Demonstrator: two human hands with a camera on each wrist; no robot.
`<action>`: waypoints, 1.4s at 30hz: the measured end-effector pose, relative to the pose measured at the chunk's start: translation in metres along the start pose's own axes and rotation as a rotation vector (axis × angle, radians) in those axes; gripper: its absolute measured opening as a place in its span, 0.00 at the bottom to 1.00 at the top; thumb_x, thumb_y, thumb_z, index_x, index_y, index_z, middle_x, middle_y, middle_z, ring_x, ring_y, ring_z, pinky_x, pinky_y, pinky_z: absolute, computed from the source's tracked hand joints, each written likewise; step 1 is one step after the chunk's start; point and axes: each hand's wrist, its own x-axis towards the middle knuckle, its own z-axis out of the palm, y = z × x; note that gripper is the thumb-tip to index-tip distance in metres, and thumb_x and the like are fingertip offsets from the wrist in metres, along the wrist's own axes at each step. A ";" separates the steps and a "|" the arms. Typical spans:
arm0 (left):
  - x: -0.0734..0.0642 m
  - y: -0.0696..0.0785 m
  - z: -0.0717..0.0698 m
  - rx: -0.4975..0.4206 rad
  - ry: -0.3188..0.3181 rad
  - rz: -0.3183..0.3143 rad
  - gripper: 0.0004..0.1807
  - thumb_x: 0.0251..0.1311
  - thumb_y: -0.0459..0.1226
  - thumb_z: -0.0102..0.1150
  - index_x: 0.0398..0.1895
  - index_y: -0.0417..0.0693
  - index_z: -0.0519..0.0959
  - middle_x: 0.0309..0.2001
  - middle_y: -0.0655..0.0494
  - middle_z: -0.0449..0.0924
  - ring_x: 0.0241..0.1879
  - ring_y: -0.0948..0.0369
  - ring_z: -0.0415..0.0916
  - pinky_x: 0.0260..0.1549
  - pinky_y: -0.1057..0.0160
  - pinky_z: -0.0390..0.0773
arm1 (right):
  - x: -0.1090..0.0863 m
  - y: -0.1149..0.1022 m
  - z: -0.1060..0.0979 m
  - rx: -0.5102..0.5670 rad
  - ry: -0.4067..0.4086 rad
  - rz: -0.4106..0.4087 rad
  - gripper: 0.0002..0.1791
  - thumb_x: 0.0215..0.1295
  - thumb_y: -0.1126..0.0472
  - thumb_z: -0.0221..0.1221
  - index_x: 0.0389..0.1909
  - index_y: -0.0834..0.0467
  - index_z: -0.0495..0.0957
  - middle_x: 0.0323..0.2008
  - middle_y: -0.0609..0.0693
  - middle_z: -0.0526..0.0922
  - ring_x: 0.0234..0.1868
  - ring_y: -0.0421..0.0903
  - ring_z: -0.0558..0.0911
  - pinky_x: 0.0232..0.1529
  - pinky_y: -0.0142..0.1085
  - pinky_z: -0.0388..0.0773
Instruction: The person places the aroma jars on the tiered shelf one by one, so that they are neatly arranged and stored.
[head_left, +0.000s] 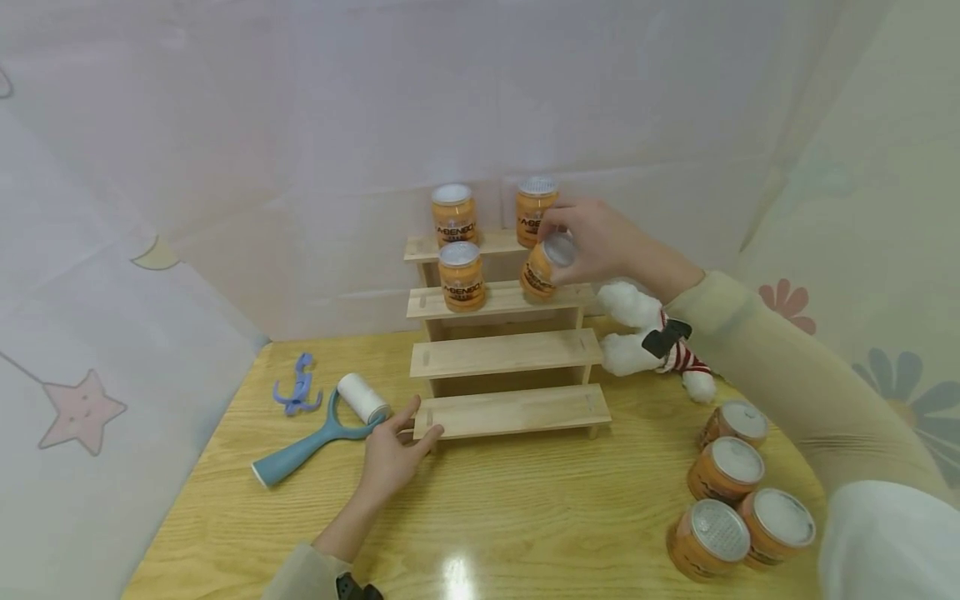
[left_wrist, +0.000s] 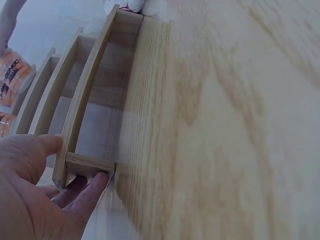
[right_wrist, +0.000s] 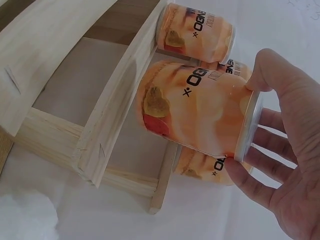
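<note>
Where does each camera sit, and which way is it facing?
Head: on the head, facing forward and down at the rack, cans and table; left hand, right hand and sleeves show.
Left wrist: on that wrist, looking along the rack from its left end; the left hand grips it, and a sliver of right arm shows.
Right wrist: on that wrist, facing the held can; only the right hand shows.
Shared: head and right wrist views both show the right hand holding that can.

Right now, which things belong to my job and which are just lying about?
Likely in the job:
wooden rack, gripped by your left hand
held can in your right hand
three cans on the rack
four matching cans on the table

Apparently just lying about:
blue-handled roller
purple hooked item
fluffy white item
</note>
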 end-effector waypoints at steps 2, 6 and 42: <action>0.000 0.000 0.000 0.001 0.001 -0.002 0.41 0.67 0.47 0.74 0.79 0.45 0.69 0.68 0.33 0.78 0.58 0.42 0.86 0.53 0.50 0.89 | 0.001 0.000 0.001 0.003 0.002 -0.004 0.23 0.48 0.56 0.77 0.45 0.60 0.84 0.50 0.55 0.86 0.52 0.53 0.82 0.52 0.48 0.82; 0.000 0.000 0.000 -0.003 -0.003 -0.011 0.41 0.67 0.47 0.74 0.80 0.45 0.69 0.68 0.34 0.78 0.59 0.42 0.86 0.54 0.51 0.89 | 0.004 0.002 0.004 -0.003 0.007 -0.015 0.21 0.49 0.57 0.75 0.44 0.61 0.84 0.51 0.56 0.86 0.53 0.54 0.82 0.52 0.49 0.82; 0.000 0.002 0.004 -0.010 0.004 0.000 0.41 0.67 0.46 0.74 0.79 0.44 0.69 0.71 0.34 0.76 0.59 0.42 0.85 0.54 0.50 0.89 | 0.002 0.006 0.015 0.073 -0.121 -0.040 0.25 0.68 0.68 0.61 0.66 0.58 0.83 0.62 0.57 0.87 0.44 0.50 0.90 0.42 0.43 0.89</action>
